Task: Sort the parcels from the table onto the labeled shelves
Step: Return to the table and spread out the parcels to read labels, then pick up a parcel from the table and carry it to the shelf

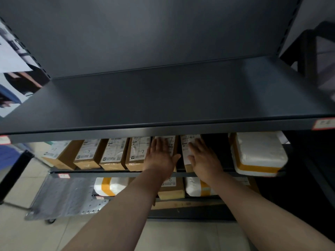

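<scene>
A row of brown cardboard parcels (112,153) with white labels stands on the middle shelf (108,172). My left hand (161,154) lies flat, fingers apart, on a labelled brown parcel (172,142) in that row. Just to the right, my right hand (204,158) rests flat on a narrow brown parcel (186,154) with a white label, a small gap between the two parcels. A white foam parcel with yellow tape (259,154) sits at the shelf's right end. Neither hand closes around anything.
The dark top shelf (163,98) above holds nothing and carries red-edged labels (323,124) on its front lip. A lower shelf holds white taped parcels (110,185) and a brown box (171,189). A grey flat trolley (67,198) stands on the tiled floor at left.
</scene>
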